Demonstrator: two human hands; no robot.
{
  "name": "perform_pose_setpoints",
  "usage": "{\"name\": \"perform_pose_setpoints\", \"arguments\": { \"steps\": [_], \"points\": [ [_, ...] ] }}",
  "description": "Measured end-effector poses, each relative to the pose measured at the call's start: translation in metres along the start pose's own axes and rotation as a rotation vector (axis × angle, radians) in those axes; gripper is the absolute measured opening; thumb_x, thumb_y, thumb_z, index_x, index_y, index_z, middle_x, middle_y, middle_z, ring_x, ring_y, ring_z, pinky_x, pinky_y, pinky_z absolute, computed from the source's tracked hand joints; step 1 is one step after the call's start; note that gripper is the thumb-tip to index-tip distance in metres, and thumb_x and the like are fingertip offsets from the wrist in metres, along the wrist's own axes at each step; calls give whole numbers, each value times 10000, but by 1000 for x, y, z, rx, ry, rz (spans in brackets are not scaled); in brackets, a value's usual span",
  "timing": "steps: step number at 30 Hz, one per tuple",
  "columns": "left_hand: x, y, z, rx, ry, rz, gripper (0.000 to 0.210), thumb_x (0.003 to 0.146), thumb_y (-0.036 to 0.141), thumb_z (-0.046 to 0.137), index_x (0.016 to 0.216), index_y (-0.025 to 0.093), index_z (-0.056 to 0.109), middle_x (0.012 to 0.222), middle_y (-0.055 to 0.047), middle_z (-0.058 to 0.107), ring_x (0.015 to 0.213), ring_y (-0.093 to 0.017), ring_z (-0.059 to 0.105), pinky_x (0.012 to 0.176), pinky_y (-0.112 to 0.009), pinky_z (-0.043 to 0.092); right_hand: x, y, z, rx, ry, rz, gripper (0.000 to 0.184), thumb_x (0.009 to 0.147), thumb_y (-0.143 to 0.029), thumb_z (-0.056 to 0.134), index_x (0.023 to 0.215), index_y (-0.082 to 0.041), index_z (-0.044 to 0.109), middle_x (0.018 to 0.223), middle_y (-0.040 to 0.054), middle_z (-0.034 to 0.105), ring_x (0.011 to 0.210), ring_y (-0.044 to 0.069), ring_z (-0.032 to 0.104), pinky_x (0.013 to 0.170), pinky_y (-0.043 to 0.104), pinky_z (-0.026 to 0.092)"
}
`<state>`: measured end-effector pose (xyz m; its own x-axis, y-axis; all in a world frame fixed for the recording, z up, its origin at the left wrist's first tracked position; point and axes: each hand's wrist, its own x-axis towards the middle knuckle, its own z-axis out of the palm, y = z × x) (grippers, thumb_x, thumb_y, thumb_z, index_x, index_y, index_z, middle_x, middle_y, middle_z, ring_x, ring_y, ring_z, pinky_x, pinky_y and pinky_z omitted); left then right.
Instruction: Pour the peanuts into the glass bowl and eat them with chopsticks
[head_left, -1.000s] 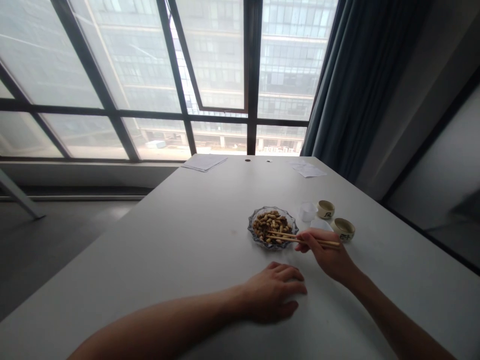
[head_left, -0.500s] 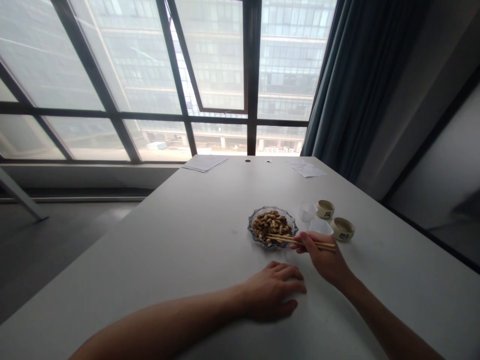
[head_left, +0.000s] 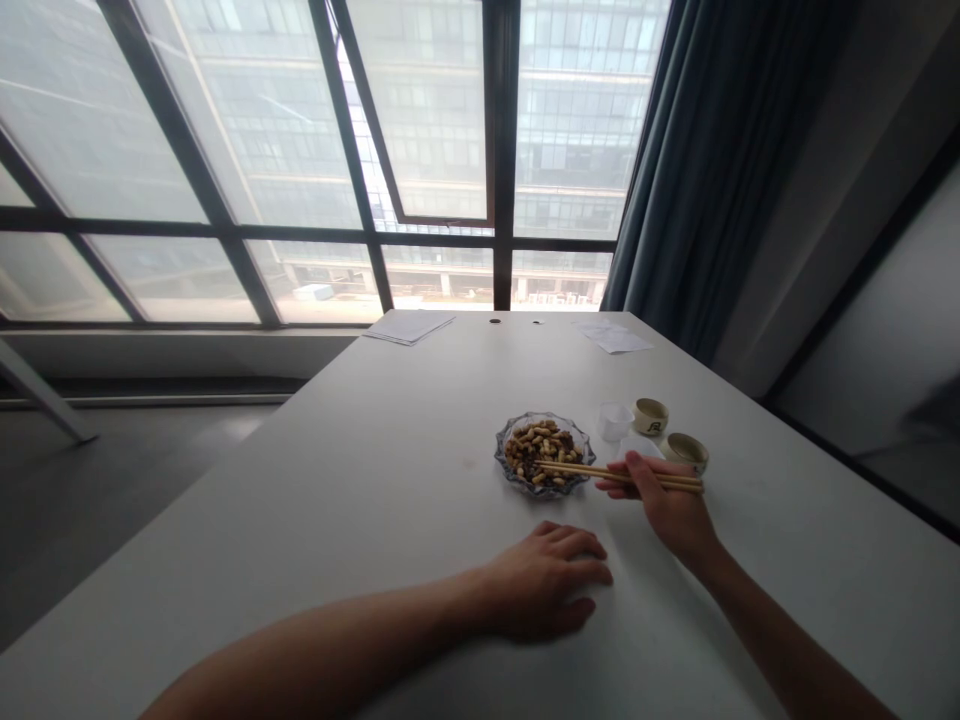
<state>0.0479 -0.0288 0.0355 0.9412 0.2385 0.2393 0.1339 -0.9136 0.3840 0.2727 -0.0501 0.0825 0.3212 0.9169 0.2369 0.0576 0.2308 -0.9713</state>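
Peanuts (head_left: 551, 438), pretty sure, heaped in the glass bowl (head_left: 504, 472) on the worktop (head_left: 375, 500), with chopsticks (head_left: 574, 468) gripped in the right hand (head_left: 673, 505), tips in among them, and left hand (head_left: 551, 580) lying palm down, fingers relaxed. Probably mid-pick: plenty left, none clearly lifted out yet. Can't make out any piece between the tips, or much of the plastic dish (head_left: 640, 449) partly behind the right hand.

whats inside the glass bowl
The bowl holds what look like peanuts and darker bits; the chopsticks overlap them in view. The heap hides the bottom.
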Motion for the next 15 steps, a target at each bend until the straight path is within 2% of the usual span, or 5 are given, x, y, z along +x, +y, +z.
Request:
{"name": "perform_pose_setpoints", "arguments": {
  "steps": [6, 11, 15],
  "points": [
    [0, -1, 0, -10, -7, -8, 374, 1017, 337, 626, 1387, 283, 608, 1470, -88, 618, 1373, -299, 580, 1217, -441, 387, 9, -2, -11, 5, 20, 10, 506, 838, -676, 801, 813, -171, 803, 799, 154, 823, 681, 317, 826, 660, 398, 726],
    [1, -1, 0, -12, -8, -9, 386, 1009, 338, 633, 1390, 282, 609, 1473, -95, 615, 1376, -305, 578, 1212, -445, 397, 12, 0, -10, 28, 63, 41, 564, 754, -721, 842, 777, -160, 786, 769, 156, 818, 663, 330, 821, 619, 403, 722],
    [1, 0, -1, -6, -9, -4, 383, 1013, 337, 633, 1390, 276, 607, 1472, -91, 615, 1378, -297, 575, 1214, -433, 394, 12, 1, -11, 36, 87, 48, 574, 759, -700, 855, 795, -131, 792, 771, 165, 816, 662, 310, 822, 621, 373, 719]
  ]
}}
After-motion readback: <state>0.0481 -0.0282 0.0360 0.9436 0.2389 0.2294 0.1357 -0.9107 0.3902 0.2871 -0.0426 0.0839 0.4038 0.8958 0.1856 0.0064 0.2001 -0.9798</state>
